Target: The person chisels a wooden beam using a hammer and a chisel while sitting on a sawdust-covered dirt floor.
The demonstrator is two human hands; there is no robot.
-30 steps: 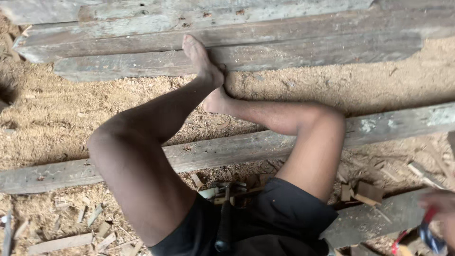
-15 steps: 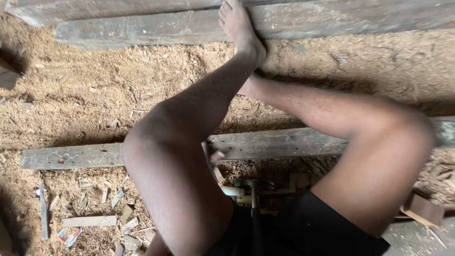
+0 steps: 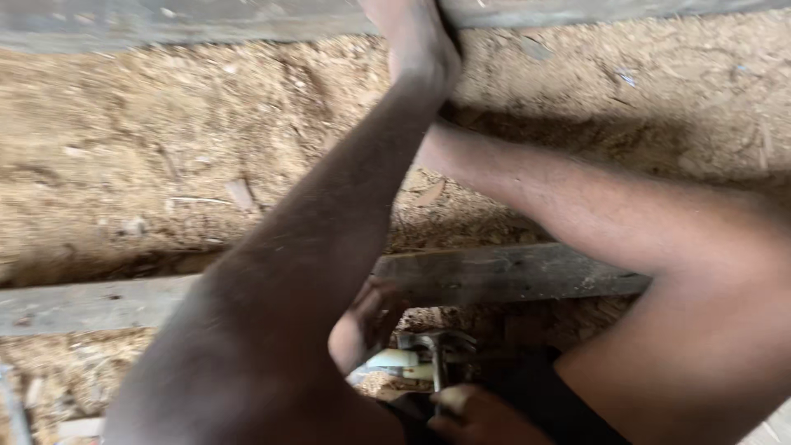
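The left hand (image 3: 362, 325) lies just below the long grey weathered wooden plank (image 3: 511, 276), beside a white-handled metal tool (image 3: 416, 358); its grip cannot be told. The right hand (image 3: 474, 416), below the tool, looks clenched, on what is unclear. The plank appears uncut, so work looks barely begun.

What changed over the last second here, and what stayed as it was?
The view has dropped and closed in: the far plank has slid to the top edge. Two hands now show between the legs: the left hand near a metal tool with a pale handle, the right hand at the bottom edge; grip unclear. The foot stays braced on the far plank, and the near plank stays under the legs on the sawdust.
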